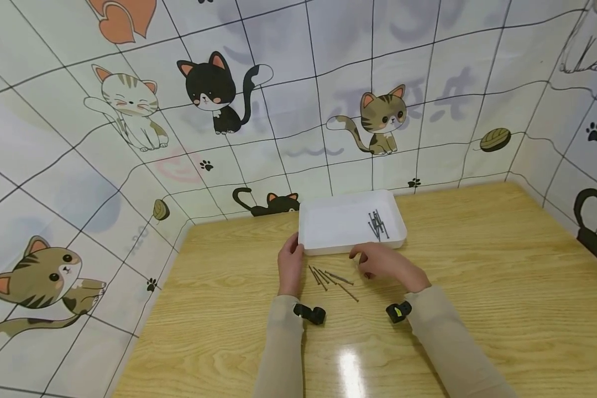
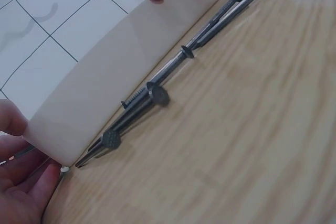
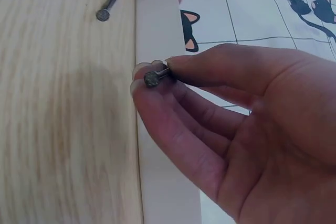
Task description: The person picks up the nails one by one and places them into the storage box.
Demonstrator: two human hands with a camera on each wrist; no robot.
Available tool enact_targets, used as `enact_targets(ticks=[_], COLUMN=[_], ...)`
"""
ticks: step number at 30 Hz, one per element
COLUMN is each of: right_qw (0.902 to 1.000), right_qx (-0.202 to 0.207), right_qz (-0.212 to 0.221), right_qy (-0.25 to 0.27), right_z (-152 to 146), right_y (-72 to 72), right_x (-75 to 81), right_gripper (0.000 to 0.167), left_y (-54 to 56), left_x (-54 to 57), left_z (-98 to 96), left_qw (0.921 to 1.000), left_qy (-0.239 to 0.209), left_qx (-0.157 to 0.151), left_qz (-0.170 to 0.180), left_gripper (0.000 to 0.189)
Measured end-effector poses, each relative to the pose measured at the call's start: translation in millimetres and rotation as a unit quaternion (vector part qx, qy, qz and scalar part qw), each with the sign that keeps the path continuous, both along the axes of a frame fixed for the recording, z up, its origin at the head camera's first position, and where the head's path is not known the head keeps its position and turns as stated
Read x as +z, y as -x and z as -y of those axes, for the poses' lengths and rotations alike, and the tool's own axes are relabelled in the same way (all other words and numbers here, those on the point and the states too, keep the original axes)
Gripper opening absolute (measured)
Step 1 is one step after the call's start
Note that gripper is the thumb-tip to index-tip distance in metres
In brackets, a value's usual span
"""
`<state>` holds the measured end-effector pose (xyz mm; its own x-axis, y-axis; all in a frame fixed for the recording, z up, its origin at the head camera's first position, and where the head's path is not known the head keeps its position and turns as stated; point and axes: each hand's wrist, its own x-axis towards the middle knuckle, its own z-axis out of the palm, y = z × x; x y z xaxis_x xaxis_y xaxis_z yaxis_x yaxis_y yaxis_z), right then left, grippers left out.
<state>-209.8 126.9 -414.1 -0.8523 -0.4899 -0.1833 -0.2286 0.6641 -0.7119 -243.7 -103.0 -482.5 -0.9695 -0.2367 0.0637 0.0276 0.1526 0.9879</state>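
From the head camera, the left hand [image 1: 291,265] steadies the near left corner of a white tray [image 1: 328,229] on the wooden tabletop [image 1: 477,287], while the right hand [image 1: 385,264] hovers at the tray's front wall. Loose nails [image 1: 330,278] lie between the hands; more nails in the tray [image 1: 378,224].

At the left wrist, fingers [image 2: 26,182] curl against the tray corner, nails just beside them.

At the right wrist, thumb and fingers [image 3: 157,98] pinch one nail [image 3: 153,78] by its head end, over the tray's rim.
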Motion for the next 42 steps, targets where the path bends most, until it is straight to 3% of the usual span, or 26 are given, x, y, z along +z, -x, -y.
enact_targets(ticks=[7, 16, 25, 34, 42], right_qw=[0.9994, 0.996, 0.9902, 0.9793, 0.9799], right_qx=[0.005, -0.044, -0.088, -0.134, -0.122], right_qz=[-0.029, -0.039, -0.083, -0.151, -0.144], right_qy=[0.02, 0.067, 0.071, 0.019, -0.063], right_z=[-4.5, -12.5, -18.8, -22.9, -21.0], right_y=[6.0, 11.1, 35.1, 69.7, 98.0], right_x=[5.5, 4.7, 17.4, 21.5, 11.7], right_gripper=[0.032, 0.032, 0.033, 0.03, 0.032], left_y=[0.5, -0.4, -0.9, 0.2, 1.2], left_x=[2.5, 0.0, 0.9, 4.0, 1.7], left_z=[-0.2, 1.2, 1.7, -0.3, 0.1], left_qw=[0.9999, 1.0, 1.0, 1.0, 1.0], left_qy=[0.012, 0.006, 0.005, 0.004, 0.002], left_qx=[-0.003, -0.004, -0.002, 0.004, 0.005], left_qz=[0.0, 0.003, -0.003, -0.004, 0.002], left_gripper=[0.038, 0.038, 0.038, 0.038, 0.037])
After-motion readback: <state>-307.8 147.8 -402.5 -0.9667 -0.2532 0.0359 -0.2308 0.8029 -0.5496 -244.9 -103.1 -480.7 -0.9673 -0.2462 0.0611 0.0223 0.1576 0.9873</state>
